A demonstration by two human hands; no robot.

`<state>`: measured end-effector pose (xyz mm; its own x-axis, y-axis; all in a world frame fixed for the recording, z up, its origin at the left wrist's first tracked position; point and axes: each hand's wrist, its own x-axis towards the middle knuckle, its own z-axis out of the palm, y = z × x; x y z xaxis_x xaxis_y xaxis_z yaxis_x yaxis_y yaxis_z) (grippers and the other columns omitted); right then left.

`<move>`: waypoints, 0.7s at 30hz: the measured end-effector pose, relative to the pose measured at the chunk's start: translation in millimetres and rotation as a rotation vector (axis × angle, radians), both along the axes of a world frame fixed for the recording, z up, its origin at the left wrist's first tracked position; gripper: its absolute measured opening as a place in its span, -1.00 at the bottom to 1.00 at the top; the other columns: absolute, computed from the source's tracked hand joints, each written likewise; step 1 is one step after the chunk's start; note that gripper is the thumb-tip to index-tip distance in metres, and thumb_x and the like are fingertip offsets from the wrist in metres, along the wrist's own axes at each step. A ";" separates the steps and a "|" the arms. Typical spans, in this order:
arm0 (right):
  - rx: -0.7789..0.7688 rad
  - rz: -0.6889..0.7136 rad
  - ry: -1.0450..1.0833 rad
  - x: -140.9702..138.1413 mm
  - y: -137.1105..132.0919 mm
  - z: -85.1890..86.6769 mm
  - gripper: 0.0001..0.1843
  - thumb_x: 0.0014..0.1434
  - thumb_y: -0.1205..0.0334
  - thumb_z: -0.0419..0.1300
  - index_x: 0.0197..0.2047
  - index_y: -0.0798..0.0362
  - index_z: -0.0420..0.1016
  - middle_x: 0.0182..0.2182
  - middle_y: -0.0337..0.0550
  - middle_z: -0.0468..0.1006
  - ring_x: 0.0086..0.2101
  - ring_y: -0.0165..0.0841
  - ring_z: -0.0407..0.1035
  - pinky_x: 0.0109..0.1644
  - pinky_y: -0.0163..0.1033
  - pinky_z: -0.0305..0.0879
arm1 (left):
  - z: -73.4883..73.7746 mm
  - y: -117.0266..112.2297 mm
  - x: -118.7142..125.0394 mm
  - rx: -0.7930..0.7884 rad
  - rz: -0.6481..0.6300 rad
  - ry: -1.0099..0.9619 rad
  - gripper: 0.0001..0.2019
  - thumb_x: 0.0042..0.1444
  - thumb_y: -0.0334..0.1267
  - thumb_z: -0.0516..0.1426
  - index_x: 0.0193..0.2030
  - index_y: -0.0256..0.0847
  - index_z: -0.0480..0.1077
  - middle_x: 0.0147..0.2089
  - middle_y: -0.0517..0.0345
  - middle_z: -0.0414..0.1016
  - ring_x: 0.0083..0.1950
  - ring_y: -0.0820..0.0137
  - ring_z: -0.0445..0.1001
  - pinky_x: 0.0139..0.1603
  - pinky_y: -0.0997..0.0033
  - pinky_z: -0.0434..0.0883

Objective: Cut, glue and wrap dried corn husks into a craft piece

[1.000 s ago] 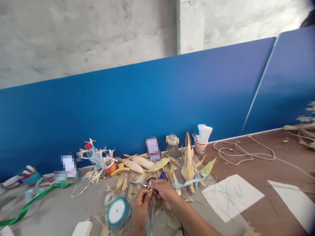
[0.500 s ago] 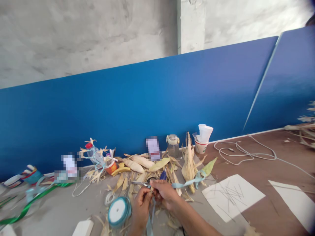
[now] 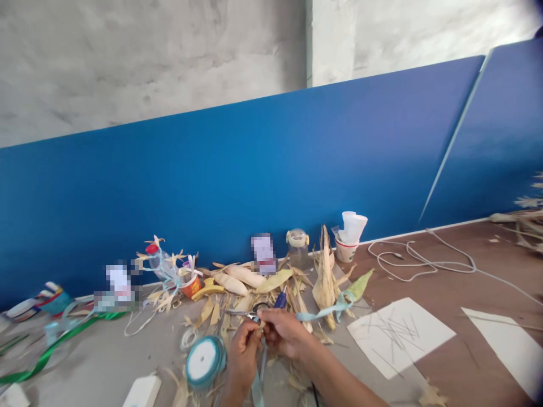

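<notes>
My left hand [image 3: 245, 346] and my right hand [image 3: 283, 332] meet low in the middle, fingertips pinched together. Between them is a small pale piece that looks like corn husk [image 3: 262, 326], mostly hidden by the fingers. A light blue ribbon [image 3: 257, 390] hangs down beside my left hand from the pinch. Just beyond the fingers lie scissors [image 3: 241, 312] and a dark blue-handled tool [image 3: 280, 299]. A spool of blue ribbon [image 3: 205, 362] sits left of my left hand. Another strip of light blue ribbon [image 3: 324, 312] stretches right, past my right hand.
Corn husks [image 3: 244, 276] are heaped at the back, with a husk-covered cob [image 3: 324, 288], a clear jar [image 3: 298, 249] and a paper cup [image 3: 347, 249]. Thin wires lie on white paper [image 3: 382, 362] at right. A white cable [image 3: 424, 263] and green ribbon [image 3: 51, 353] also lie there.
Both hands stay pinched together in nearly the same place, with only slight finger movement. The whole view has shifted very slightly.
</notes>
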<state>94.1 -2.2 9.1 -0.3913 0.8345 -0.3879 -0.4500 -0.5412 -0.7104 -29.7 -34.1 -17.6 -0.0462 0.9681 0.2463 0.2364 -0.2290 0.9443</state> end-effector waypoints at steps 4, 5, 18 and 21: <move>-0.089 0.040 0.052 3.5 0.2 3.2 -0.68 0.10 0.24 0.19 -0.62 0.06 0.22 -0.78 -0.38 0.25 -0.74 -0.55 0.04 -0.60 -0.40 -0.04 | 2.5 0.4 0.3 0.032 -0.028 -0.016 -0.68 0.07 0.02 0.14 -0.48 -0.19 0.43 -0.50 0.17 0.40 -0.49 0.40 0.29 -0.42 0.42 0.28; -0.104 0.045 0.065 4.1 0.2 3.6 -0.67 0.11 0.24 0.18 -0.63 0.06 0.23 -0.78 -0.37 0.25 -0.73 -0.54 0.04 -0.59 -0.40 -0.02 | 3.3 0.2 0.5 0.039 -0.033 -0.022 -0.68 0.07 0.03 0.14 -0.48 -0.19 0.43 -0.50 0.17 0.41 -0.49 0.40 0.29 -0.42 0.42 0.28; -0.084 -0.055 0.313 13.6 2.3 19.8 -0.59 0.17 0.04 0.17 -0.59 0.05 0.19 -0.73 -0.42 0.24 -0.72 -0.56 -0.02 -0.53 -0.34 -0.01 | -2.4 3.8 -0.7 -0.046 -0.010 -0.211 -0.62 0.00 0.11 0.19 -0.50 -0.20 0.37 -0.58 0.26 0.30 -0.51 0.45 0.26 -0.44 0.45 0.26; 0.136 -0.154 0.125 14.6 -1.1 24.6 -0.56 0.02 -0.08 0.26 -0.59 0.07 0.25 -0.71 -0.41 0.27 -0.69 -0.56 0.04 -0.54 -0.35 -0.07 | -5.0 4.6 0.9 -0.145 0.006 -0.336 -0.57 -0.10 0.16 0.24 -0.50 -0.21 0.35 -0.58 0.27 0.30 -0.54 0.48 0.23 -0.49 0.47 0.24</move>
<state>108.7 -3.3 33.7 -0.2936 0.9293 -0.2241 -0.6090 -0.3626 -0.7055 -28.9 -29.5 -22.6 -0.1068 0.9913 0.0766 -0.0919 -0.0866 0.9920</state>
